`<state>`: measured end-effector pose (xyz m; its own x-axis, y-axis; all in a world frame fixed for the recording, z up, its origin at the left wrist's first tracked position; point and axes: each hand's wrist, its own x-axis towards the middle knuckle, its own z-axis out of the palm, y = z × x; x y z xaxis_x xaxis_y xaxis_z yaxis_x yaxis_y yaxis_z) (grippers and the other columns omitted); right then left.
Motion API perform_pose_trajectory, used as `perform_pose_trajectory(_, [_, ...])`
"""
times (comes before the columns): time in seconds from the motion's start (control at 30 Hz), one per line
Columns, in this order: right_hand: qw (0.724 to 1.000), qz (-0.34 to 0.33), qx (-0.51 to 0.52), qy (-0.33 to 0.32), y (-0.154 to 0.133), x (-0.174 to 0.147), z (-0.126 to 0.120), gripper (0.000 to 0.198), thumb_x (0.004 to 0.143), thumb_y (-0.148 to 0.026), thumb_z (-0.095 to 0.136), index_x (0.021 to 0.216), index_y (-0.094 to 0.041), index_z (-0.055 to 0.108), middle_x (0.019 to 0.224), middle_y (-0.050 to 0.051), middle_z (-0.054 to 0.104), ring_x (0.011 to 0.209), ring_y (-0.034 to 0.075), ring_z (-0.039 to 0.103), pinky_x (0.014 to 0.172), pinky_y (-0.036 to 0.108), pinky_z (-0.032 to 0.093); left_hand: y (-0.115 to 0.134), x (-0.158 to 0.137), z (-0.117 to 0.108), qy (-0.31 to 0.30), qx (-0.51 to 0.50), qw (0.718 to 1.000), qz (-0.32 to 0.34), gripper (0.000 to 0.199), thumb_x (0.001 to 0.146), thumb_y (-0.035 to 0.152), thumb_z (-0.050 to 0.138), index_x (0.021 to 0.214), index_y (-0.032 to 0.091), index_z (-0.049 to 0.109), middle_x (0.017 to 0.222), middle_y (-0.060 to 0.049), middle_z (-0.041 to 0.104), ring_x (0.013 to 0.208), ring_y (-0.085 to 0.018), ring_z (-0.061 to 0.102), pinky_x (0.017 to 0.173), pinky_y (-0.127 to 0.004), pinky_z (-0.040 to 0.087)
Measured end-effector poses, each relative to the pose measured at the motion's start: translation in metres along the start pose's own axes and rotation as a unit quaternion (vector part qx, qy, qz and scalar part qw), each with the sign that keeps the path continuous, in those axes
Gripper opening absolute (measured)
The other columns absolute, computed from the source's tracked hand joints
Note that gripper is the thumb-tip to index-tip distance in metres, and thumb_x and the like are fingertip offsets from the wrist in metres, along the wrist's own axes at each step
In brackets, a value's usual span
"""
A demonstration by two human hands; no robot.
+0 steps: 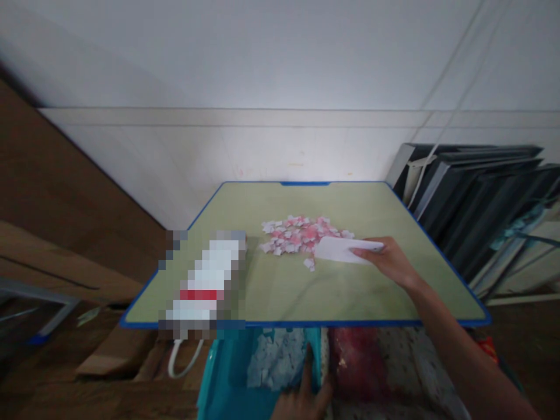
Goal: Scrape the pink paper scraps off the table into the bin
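Note:
My right hand point(380, 254) is closed round the handle end of a white flat scraper point(336, 248). The scraper's blade reaches left to the near right edge of a spread of pink and white paper pieces point(297, 236) on the table. One small piece lies apart, just below the spread. At the bottom, my left hand point(301, 402) is over the right side of a teal tub point(214, 373). Its index finger points forward and its thumb stands apart; nothing shows in its fingers. Whitish paper pieces point(275, 361) lie in the tub.
The pale green table point(280, 297) has a blue rim and stands against a white wall. A blurred-out white and red object point(205, 280) with a white loop is on its left. Dark panels point(476, 186) lean at right; brown cardboard point(65, 175) stands at left.

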<state>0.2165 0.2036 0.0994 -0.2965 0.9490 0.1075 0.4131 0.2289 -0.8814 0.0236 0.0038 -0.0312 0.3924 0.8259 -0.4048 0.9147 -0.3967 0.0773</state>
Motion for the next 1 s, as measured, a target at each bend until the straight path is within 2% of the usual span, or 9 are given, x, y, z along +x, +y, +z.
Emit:
perform_pose_trajectory(0.13, [0.999, -0.009, -0.03, -0.034, -0.01, -0.006, -0.007, 0.027, 0.065, -0.038, 0.062, 0.062, -0.011, 0.065, 0.046, -0.003, 0.048, 0.042, 0.007, 0.038, 0.04, 0.02, 0.027, 0.003, 0.001, 0.003, 0.005, 0.013, 1.0, -0.028, 0.073, 0.073, 0.015, 0.054, 0.131, 0.038, 0.018, 0.135, -0.023, 0.021, 0.066, -0.025, 0.062, 0.054, -0.038, 0.051])
perform_pose_trajectory(0.3, [0.997, -0.035, -0.064, -0.02, -0.019, -0.007, -0.001, 0.031, 0.071, -0.04, 0.056, 0.075, -0.012, 0.069, 0.058, 0.001, 0.06, 0.048, 0.011, 0.048, 0.043, 0.021, 0.034, 0.003, 0.002, 0.002, 0.004, 0.014, 1.0, -0.015, 0.076, 0.072, 0.007, 0.048, 0.132, 0.039, 0.014, 0.136, -0.021, 0.02, 0.064, -0.023, 0.062, 0.051, -0.036, 0.052])
perform_pose_trajectory(0.37, [0.997, -0.044, -0.065, -0.028, -0.02, -0.005, 0.003, 0.032, 0.071, -0.04, 0.056, 0.077, -0.012, 0.069, 0.063, 0.002, 0.063, 0.051, 0.013, 0.051, 0.045, 0.022, 0.036, 0.002, 0.001, 0.002, 0.008, 0.015, 1.0, -0.021, 0.075, 0.072, 0.006, 0.048, 0.131, 0.04, 0.017, 0.136, -0.021, 0.021, 0.063, -0.024, 0.062, 0.051, -0.037, 0.052])
perform_pose_trajectory(0.5, [0.994, -0.049, -0.074, -0.068, -0.021, -0.004, 0.005, 0.032, 0.07, -0.04, 0.057, 0.073, -0.011, 0.069, 0.056, 0.001, 0.06, 0.048, 0.011, 0.048, 0.042, 0.021, 0.033, 0.001, 0.0, 0.002, 0.026, 0.001, 1.0, -0.012, 0.063, 0.074, 0.013, 0.05, 0.129, 0.036, 0.028, 0.135, -0.019, 0.026, 0.066, -0.024, 0.062, 0.053, -0.036, 0.052])
perform_pose_trajectory(0.63, [0.996, -0.051, -0.07, -0.037, -0.024, -0.005, 0.004, 0.031, 0.072, -0.04, 0.056, 0.076, -0.012, 0.069, 0.057, 0.001, 0.059, 0.047, 0.01, 0.047, 0.042, 0.021, 0.033, 0.001, -0.001, 0.001, 0.029, -0.008, 1.0, -0.009, 0.055, 0.079, 0.018, 0.046, 0.127, 0.037, 0.031, 0.133, -0.018, 0.03, 0.064, -0.023, 0.062, 0.05, -0.035, 0.052])
perform_pose_trajectory(0.77, [0.989, -0.078, -0.089, -0.086, -0.024, -0.009, 0.007, 0.029, 0.073, -0.038, 0.056, 0.076, -0.013, 0.07, 0.058, 0.002, 0.062, 0.048, 0.011, 0.049, 0.042, 0.021, 0.035, 0.002, -0.002, -0.001, 0.024, 0.006, 1.0, -0.013, 0.06, 0.078, 0.015, 0.045, 0.13, 0.038, 0.024, 0.133, -0.02, 0.029, 0.064, -0.023, 0.062, 0.051, -0.035, 0.052])
perform_pose_trajectory(0.9, [0.99, -0.092, -0.105, -0.03, -0.026, -0.018, 0.009, 0.029, 0.074, -0.039, 0.055, 0.079, -0.015, 0.07, 0.063, 0.003, 0.066, 0.048, 0.012, 0.051, 0.041, 0.021, 0.035, 0.001, -0.004, -0.002, 0.039, 0.002, 0.999, -0.001, 0.067, 0.078, 0.013, 0.044, 0.131, 0.04, 0.014, 0.134, -0.02, 0.026, 0.065, -0.023, 0.063, 0.05, -0.034, 0.051])
perform_pose_trajectory(0.93, [0.988, -0.103, -0.111, -0.035, -0.028, -0.02, 0.009, 0.028, 0.074, -0.038, 0.054, 0.078, -0.015, 0.07, 0.063, 0.003, 0.066, 0.047, 0.012, 0.052, 0.041, 0.021, 0.035, 0.001, -0.004, -0.002, 0.03, 0.005, 1.0, -0.007, 0.073, 0.076, 0.011, 0.046, 0.132, 0.039, 0.009, 0.134, -0.022, 0.026, 0.063, -0.023, 0.062, 0.05, -0.035, 0.051])
perform_pose_trajectory(1.0, [0.981, -0.131, -0.126, -0.07, -0.031, -0.023, 0.012, 0.026, 0.076, -0.036, 0.054, 0.078, -0.015, 0.07, 0.062, 0.003, 0.067, 0.048, 0.012, 0.053, 0.043, 0.021, 0.037, 0.0, -0.005, -0.002, 0.036, 0.001, 0.999, 0.004, 0.072, 0.077, 0.012, 0.046, 0.132, 0.039, 0.008, 0.134, -0.022, 0.025, 0.061, -0.022, 0.062, 0.048, -0.035, 0.051])
